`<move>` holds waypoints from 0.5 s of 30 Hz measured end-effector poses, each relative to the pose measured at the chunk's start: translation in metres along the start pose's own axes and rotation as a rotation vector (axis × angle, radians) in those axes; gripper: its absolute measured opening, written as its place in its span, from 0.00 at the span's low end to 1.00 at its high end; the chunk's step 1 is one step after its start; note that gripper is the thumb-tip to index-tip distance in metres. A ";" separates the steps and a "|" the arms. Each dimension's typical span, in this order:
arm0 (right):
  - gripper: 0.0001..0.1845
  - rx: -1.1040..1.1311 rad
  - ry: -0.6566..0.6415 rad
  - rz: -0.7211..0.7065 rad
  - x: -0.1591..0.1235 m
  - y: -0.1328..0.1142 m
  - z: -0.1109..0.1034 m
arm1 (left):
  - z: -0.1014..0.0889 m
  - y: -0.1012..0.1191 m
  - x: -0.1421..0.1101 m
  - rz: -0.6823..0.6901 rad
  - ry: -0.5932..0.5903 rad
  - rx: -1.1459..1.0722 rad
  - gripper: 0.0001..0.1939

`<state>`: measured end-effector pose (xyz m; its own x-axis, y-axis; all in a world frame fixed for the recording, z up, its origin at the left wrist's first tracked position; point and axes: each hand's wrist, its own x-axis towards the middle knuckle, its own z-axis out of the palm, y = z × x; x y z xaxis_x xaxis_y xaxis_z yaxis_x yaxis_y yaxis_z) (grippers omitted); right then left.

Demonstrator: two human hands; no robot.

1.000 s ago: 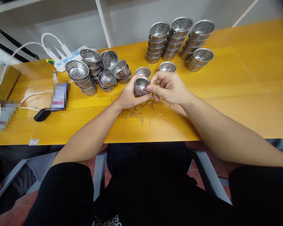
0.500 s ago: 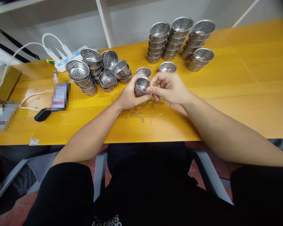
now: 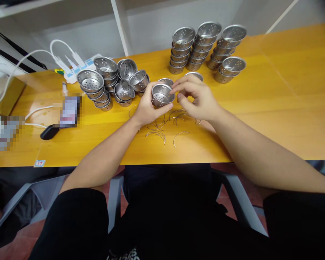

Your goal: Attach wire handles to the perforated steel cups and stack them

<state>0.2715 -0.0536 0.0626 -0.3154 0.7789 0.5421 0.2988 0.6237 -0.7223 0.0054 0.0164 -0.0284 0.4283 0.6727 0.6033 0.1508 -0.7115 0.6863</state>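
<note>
My left hand (image 3: 148,107) is wrapped round the left side of a small perforated metal cup (image 3: 162,96), held above the table with its mouth tilted towards me. My right hand (image 3: 197,96) is at the cup's right rim, thumb and fingers apart; nothing shows between them. Whether a fingertip touches the rim I cannot tell. Behind the held cup stands another perforated cup (image 3: 166,82), partly covered. A further cup (image 3: 196,76) is mostly hidden by my right hand. Several thin curved wires (image 3: 155,134) lie on the table below my hands.
Stacked cups (image 3: 90,85) and tumbled ones (image 3: 124,90) stand at the left; taller stacks (image 3: 182,47) stand at the back right. A power strip (image 3: 76,70) with white cables, a phone (image 3: 69,111) and a black object (image 3: 49,132) lie further left on the yellow table (image 3: 273,108).
The cup in my left hand has turned so more of its inside shows. My right hand's fingers have loosened from a pinch at its rim and spread apart.
</note>
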 end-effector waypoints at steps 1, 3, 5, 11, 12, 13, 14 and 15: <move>0.11 -0.015 -0.006 -0.007 0.000 0.001 0.000 | 0.000 0.001 0.000 -0.002 0.007 0.005 0.61; 0.07 -0.034 -0.026 -0.036 -0.001 0.004 0.000 | 0.001 0.003 0.000 -0.005 0.012 0.015 0.61; 0.07 -0.042 -0.055 -0.075 -0.002 0.008 0.000 | 0.002 0.006 -0.001 -0.006 0.008 0.024 0.61; 0.20 -0.086 -0.144 -0.169 -0.006 0.022 0.003 | 0.000 0.012 -0.002 0.003 -0.031 0.036 0.59; 0.22 -0.094 -0.160 -0.164 -0.007 0.023 0.003 | 0.000 0.013 -0.002 0.003 -0.038 0.042 0.59; 0.23 -0.102 -0.176 -0.155 -0.007 0.024 0.003 | -0.001 0.014 -0.002 0.002 -0.044 0.046 0.60; 0.25 -0.107 -0.192 -0.146 -0.008 0.025 0.003 | -0.001 0.015 -0.002 0.001 -0.051 0.045 0.61; 0.26 -0.111 -0.205 -0.139 -0.008 0.026 0.004 | -0.002 0.016 -0.002 0.001 -0.055 0.040 0.61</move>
<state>0.2784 -0.0440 0.0378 -0.5330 0.6624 0.5265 0.3327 0.7362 -0.5893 0.0055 0.0045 -0.0181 0.4768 0.6603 0.5802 0.1851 -0.7207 0.6681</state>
